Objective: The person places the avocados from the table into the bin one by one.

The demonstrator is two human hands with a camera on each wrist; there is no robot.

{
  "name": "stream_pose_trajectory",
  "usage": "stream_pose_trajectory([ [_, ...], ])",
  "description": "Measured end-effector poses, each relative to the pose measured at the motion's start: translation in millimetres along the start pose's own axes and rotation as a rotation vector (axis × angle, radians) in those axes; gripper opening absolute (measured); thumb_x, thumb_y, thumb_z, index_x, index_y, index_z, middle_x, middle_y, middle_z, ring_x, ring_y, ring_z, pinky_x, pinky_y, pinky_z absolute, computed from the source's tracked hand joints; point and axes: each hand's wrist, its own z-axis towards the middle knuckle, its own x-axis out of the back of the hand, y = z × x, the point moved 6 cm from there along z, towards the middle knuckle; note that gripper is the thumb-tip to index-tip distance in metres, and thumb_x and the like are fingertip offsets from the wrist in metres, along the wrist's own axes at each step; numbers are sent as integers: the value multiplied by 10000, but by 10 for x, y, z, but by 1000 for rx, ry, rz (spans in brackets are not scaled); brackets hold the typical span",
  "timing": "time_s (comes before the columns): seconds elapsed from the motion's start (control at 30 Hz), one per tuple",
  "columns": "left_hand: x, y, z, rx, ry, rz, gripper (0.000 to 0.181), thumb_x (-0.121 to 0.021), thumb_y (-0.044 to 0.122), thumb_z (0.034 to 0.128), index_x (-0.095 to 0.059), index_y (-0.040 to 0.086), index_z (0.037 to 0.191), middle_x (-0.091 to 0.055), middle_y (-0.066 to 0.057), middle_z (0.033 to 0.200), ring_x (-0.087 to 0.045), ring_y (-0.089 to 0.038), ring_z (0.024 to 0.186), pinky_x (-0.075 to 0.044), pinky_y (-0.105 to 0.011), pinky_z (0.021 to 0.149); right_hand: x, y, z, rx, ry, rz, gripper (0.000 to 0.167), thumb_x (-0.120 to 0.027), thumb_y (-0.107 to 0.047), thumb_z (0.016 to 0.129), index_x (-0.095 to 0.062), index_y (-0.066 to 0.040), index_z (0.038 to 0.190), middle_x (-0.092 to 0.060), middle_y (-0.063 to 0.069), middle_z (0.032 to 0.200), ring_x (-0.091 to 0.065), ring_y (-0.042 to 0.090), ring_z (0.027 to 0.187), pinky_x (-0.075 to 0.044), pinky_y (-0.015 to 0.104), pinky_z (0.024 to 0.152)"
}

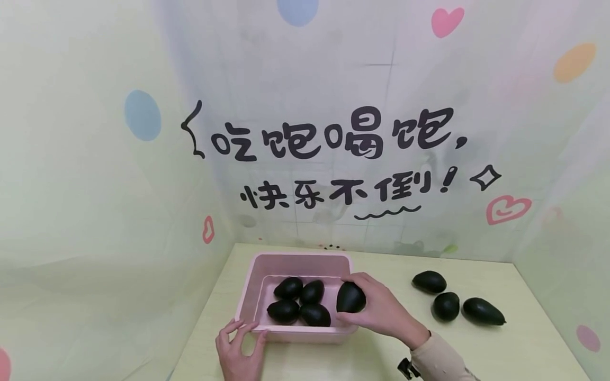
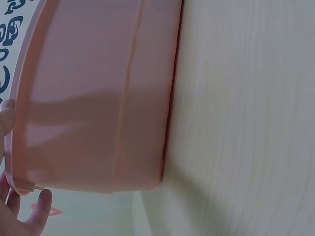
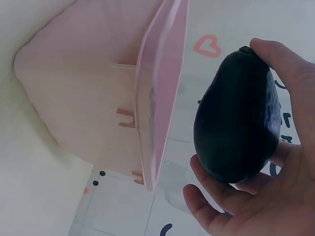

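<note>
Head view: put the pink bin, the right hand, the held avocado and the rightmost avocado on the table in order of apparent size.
1. Pink bin
2. Right hand
3. Held avocado and rightmost avocado: too alike to rank, since they are turned differently.

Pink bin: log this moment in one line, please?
right hand: holds avocado; left hand: touches bin; in bin: four avocados; table: three avocados

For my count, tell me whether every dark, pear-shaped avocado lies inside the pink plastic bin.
No, three dark avocados lie outside it on the pale table.
</note>
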Motion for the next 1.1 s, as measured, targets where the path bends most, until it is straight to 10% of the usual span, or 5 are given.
stream_pose_trajectory([
  [0.37,21,-28,18,-66,17,-20,599,-731,668,895,-831,79,931,-702,-171,1070,-558,-271,1150,-348,-83,1018,-119,23,81,-47,-64,-4,755,-919,-527,761,-667,-181,1383,-679,-51,1326,-674,143,1143,-595,376,956],
  [0.67,32,9,45,-39,-64,22,336,-940,194,661,-805,69,942,-705,-142,1089,-519,-221,1148,-311,-65,1025,-112,-45,147,-1,-76,-23,753,-915,-559,758,-674,-181,1362,-698,14,1318,-688,197,1130,-598,412,938],
  [0.9,17,-18,52,-108,-45,-31,409,-864,467,828,-798,79,938,-782,-138,1006,-546,-406,1114,-282,-162,1183,-84,-93,208,6,-83,-49,751,-915,-554,758,-655,-217,1377,-694,29,1332,-695,236,1129,-597,451,941],
  [1.1,19,-9,74,-92,-68,-33,324,-927,189,677,-792,59,941,-785,-171,1004,-533,-418,1139,-273,-171,1188,-33,-161,261,24,-74,-89,743,-909,-557,763,-659,-197,1362,-681,53,1358,-701,280,1134,-592,482,937],
])
